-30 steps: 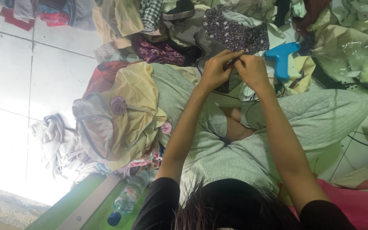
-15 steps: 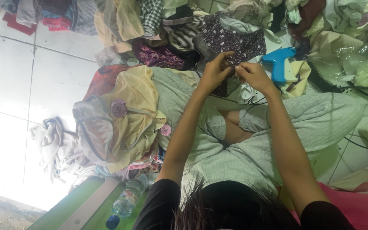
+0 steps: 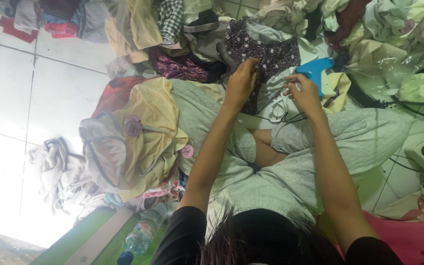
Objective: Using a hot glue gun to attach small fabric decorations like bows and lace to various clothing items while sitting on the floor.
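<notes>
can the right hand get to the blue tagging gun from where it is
Probably yes: the right hand is right beside the blue tagging gun, which lies uncovered on top of the clothes, with nothing between them.

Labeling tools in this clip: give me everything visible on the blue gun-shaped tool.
The blue tagging gun looks like moulded plastic, pistol-shaped, with a barrel and a grip set at an angle to it. It lies flat on the heap of clothes, partly over a pale yellow cloth and beside a dark floral garment. The right hand is right at its barrel end; whether the fingers touch it cannot be told. Needle and trigger are not clear.
</notes>
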